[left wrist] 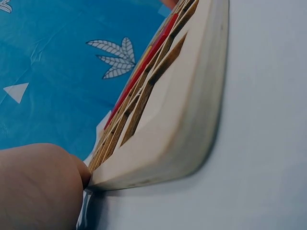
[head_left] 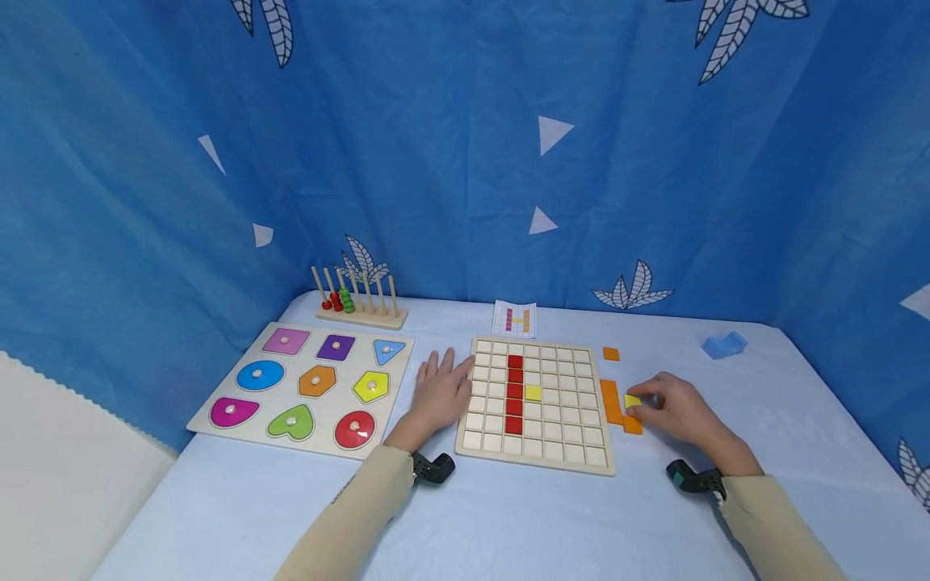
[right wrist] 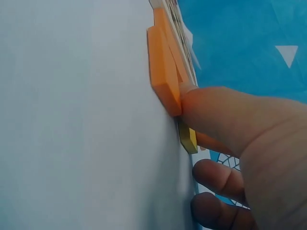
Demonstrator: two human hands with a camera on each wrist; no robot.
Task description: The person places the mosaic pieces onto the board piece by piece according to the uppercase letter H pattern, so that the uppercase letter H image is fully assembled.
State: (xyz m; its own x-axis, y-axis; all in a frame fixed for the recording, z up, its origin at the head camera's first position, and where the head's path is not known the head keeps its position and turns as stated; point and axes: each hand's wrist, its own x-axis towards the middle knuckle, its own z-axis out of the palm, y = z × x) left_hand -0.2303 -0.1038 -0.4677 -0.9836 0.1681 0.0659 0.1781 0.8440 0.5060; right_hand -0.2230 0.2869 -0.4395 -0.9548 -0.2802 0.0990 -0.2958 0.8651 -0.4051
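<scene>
My left hand [head_left: 441, 395] lies with spread fingers at the left edge of a wooden grid board [head_left: 538, 463], touching it. A column of red tiles [head_left: 514, 392] and one yellow tile [head_left: 534, 393] sit in the board's cells. Right of the board, my right hand [head_left: 676, 410] pinches another yellow square tile [head_left: 633, 400] between thumb and index finger. That tile [right wrist: 188, 139] stands tilted in the right wrist view, where the thumb also touches an orange tile [right wrist: 163, 72]. Several orange tiles [head_left: 612, 402] lie between the board and this hand.
A small pattern card [head_left: 514, 331] lies behind the board. To the left are a shape puzzle board [head_left: 283, 379] and a bead counting stand [head_left: 363, 316]. A folded blue piece [head_left: 724, 345] rests at the far right. A blue curtain [head_left: 465, 161] hangs behind the table.
</scene>
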